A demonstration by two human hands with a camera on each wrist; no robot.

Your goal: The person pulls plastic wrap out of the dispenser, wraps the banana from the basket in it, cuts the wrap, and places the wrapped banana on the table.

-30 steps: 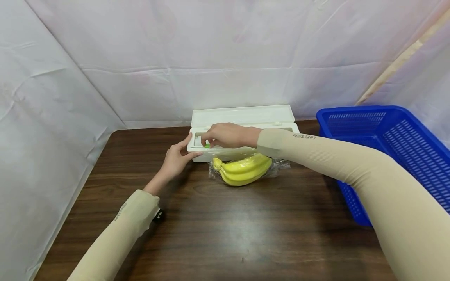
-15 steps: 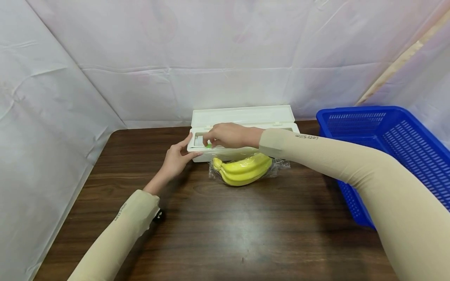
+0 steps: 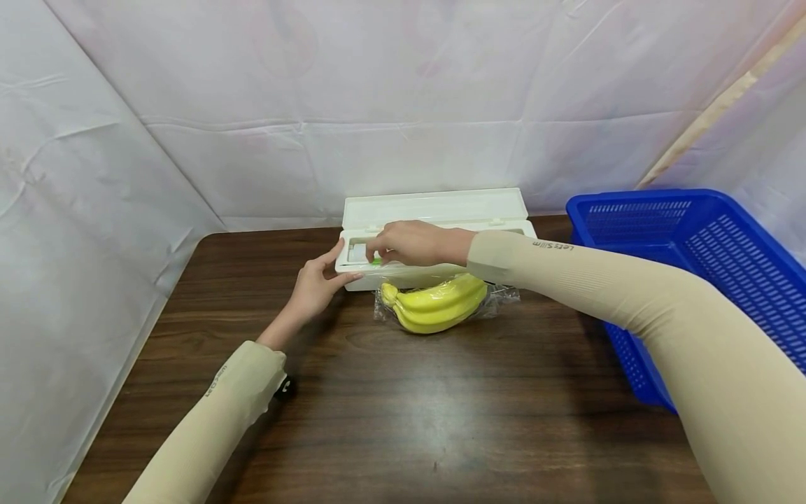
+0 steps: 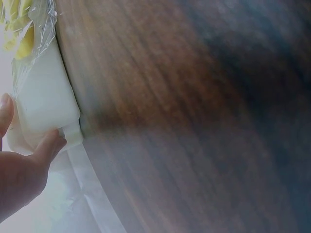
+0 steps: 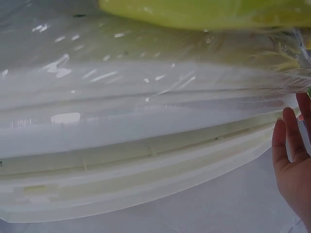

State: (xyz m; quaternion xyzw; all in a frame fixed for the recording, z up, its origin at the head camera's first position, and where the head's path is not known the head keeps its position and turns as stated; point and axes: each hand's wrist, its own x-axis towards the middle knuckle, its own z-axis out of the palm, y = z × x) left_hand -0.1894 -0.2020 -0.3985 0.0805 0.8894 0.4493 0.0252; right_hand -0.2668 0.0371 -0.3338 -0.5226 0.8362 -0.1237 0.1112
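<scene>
Dark wood tabletop (image 3: 434,406) bears an open white box (image 3: 368,283), its end between the left hand's (image 3: 313,285) thumb and fingers. The right hand (image 3: 412,241) pinches a green slider (image 3: 376,262) at its front edge; film-wrapped bananas (image 3: 437,308) lie just below. Both sleeves (image 3: 630,294) seemingly read "Let's Slim". Wood stretches toward the person from both hands; a blue basket (image 3: 648,199) stands right of them.

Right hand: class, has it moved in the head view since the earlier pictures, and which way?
Yes: the right hand has shifted slightly rightward along the unmoved box, away from its left end.
</scene>
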